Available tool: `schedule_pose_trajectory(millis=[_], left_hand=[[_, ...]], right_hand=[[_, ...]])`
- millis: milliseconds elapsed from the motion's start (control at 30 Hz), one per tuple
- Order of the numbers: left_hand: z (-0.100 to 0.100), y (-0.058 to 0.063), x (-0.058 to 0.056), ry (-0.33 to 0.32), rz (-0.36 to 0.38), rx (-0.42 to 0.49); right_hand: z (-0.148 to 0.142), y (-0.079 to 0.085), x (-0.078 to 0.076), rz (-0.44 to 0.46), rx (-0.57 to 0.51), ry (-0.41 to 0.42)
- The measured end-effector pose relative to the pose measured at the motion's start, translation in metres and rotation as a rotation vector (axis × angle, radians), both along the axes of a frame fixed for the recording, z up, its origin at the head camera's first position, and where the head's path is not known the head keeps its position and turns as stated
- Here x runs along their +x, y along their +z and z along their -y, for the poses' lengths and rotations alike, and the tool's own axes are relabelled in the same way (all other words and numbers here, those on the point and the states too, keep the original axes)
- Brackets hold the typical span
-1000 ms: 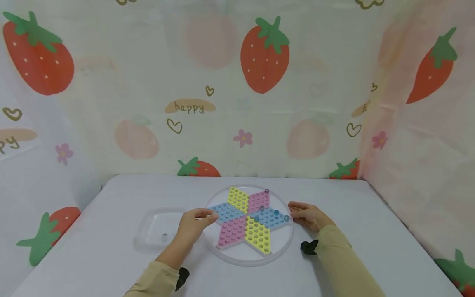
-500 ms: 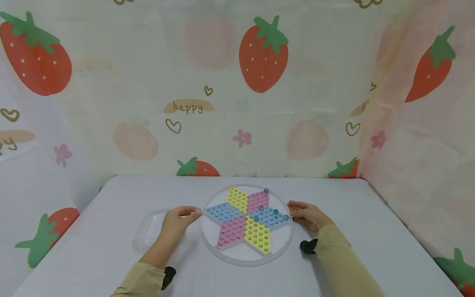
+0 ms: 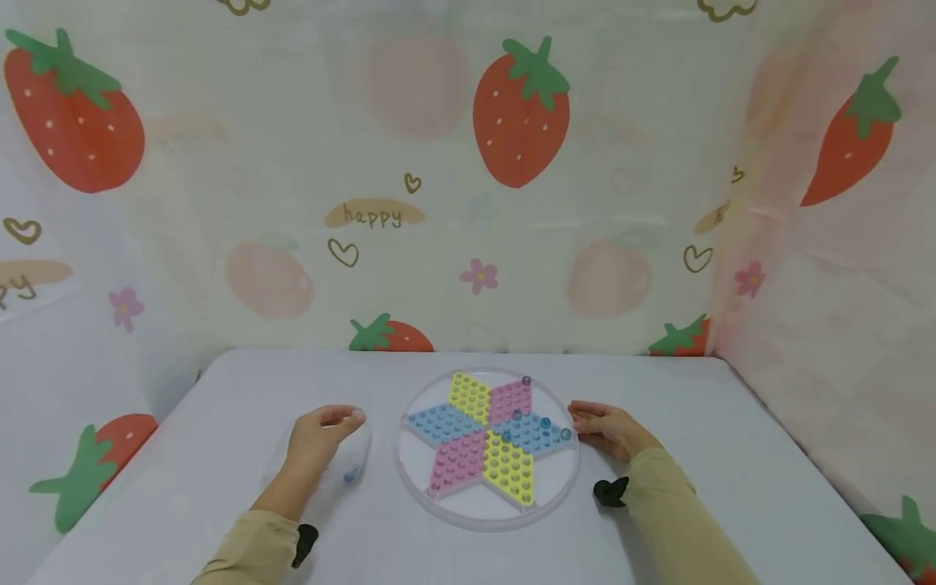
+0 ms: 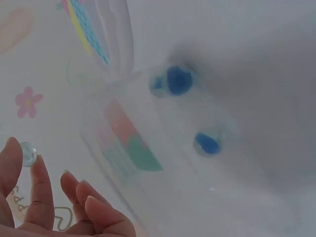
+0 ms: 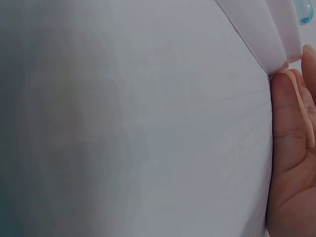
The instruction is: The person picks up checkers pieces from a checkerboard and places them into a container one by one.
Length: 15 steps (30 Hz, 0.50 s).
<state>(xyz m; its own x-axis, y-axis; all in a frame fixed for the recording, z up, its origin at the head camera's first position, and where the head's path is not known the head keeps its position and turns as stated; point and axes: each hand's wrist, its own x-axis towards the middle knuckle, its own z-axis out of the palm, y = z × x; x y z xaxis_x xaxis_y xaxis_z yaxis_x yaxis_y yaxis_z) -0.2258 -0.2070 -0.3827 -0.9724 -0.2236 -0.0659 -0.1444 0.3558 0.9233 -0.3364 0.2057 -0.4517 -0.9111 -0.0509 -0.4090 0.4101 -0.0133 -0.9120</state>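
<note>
My left hand [image 3: 318,443] is raised over the clear plastic tray [image 3: 368,443] at the left. Between thumb and forefinger it pinches a clear glass marble [image 4: 29,154], plain in the left wrist view. Below, several marbles with blue inside, such as one blue marble [image 4: 179,80], lie in the tray. My right hand [image 3: 613,431] rests at the right rim of the round Chinese checkers board [image 3: 486,525], its fingers fairly straight and fingertips against the edge. The board carries a six-pointed star in yellow, pink and blue. Several marbles sit in its blue and pink points on the right.
The white table [image 3: 731,487] runs back to a fabric backdrop [image 3: 446,244] printed with strawberries. Similar fabric hangs at both sides. Between tray and board lies a narrow strip of tabletop. A black wrist strap piece [image 3: 610,491] sticks out beside the right sleeve.
My left hand has moved left from the board's left edge to above the tray, a marble in its pinch. My right hand has stayed at the board's rim.
</note>
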Motion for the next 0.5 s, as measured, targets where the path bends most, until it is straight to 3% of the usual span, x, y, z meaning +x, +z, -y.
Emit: schedule_pose_trajectory(millis=[200,400,500], left_hand=[[0.016,-0.004,-0.003,0.012,0.009,-0.064],[0.028,-0.007,-0.008,0.000,0.043,-0.161],[0.032,-0.010,-0.010,-0.009,0.060,-0.167]], right_hand=[[0.001,-0.003,0.001,-0.009,-0.025,0.008],[0.001,-0.004,-0.003,0.007,0.013,-0.004],[0.001,-0.003,-0.004,0.009,0.027,-0.010]])
